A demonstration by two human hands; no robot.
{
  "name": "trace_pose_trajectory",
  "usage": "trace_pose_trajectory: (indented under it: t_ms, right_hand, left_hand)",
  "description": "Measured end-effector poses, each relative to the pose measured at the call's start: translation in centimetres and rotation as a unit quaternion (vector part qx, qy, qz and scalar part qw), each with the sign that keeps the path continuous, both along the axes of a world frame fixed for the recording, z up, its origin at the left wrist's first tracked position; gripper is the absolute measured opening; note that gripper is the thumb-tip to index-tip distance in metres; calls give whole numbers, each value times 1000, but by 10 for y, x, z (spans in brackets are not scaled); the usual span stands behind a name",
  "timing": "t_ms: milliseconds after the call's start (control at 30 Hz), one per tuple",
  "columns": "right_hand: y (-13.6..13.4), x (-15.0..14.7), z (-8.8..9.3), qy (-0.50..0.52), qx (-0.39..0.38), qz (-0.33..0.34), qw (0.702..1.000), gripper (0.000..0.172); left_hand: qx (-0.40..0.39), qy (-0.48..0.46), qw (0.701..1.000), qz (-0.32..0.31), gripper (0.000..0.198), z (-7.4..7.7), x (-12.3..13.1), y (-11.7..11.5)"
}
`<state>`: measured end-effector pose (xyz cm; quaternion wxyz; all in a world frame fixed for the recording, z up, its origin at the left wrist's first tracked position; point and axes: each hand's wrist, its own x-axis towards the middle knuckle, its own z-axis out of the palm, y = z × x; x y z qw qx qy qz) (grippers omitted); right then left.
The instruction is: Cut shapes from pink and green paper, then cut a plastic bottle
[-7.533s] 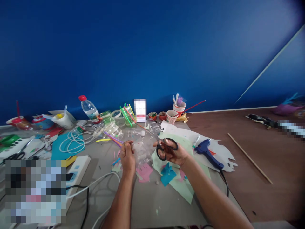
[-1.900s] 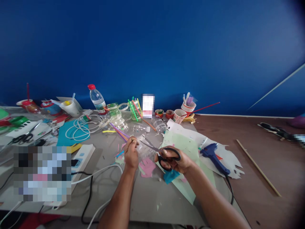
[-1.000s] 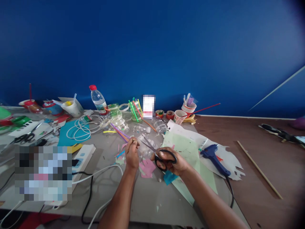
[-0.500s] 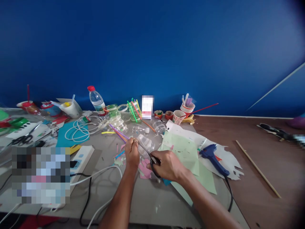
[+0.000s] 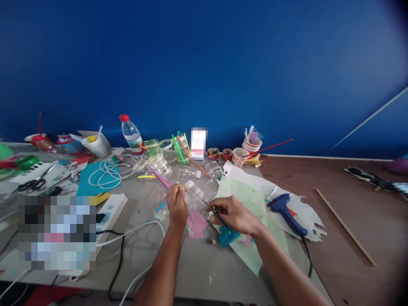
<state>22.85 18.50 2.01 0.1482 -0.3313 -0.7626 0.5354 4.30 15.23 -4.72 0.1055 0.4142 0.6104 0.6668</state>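
My left hand (image 5: 177, 206) is closed around the ends of several thin straws (image 5: 160, 176), purple and orange, which stick out to the upper left. My right hand (image 5: 235, 213) holds black-handled scissors (image 5: 219, 216), seen nearly edge-on. Their blade points up and left to the fingertips of my left hand; whether it touches the straws I cannot tell. Below the blade lie a pink paper piece (image 5: 196, 225) and a crumpled blue scrap (image 5: 228, 236). A clear plastic piece (image 5: 195, 191) lies just behind the blade.
A blue glue gun (image 5: 288, 214) rests on white paper at the right, beside green paper (image 5: 247, 199). Bottles, including a red-capped bottle (image 5: 131, 135), and paper cups (image 5: 241, 157) line the back. At the left are a power strip (image 5: 111, 214) and loose cables (image 5: 149, 223).
My right hand has shifted slightly right, and the scissors have turned edge-on with their handles lower. More of the pink paper and blue scrap now shows. My left hand has stayed almost still.
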Motion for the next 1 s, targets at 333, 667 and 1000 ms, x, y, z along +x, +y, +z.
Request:
trace_pose_trajectory:
  t_ms: [333,667,1000]
  right_hand:
    - [19,23,-11,188,-272,68,942,53]
    - [18,26,0,246,-352,60,901,51]
    - [19,20,-11,242,-420,30,874,53]
  left_hand:
    - [18,-42,999,-5,25,5,4,1]
    - [41,-111,992,-38,24,1,2,2]
    - [41,-79,994,-71,23,4,1,-3]
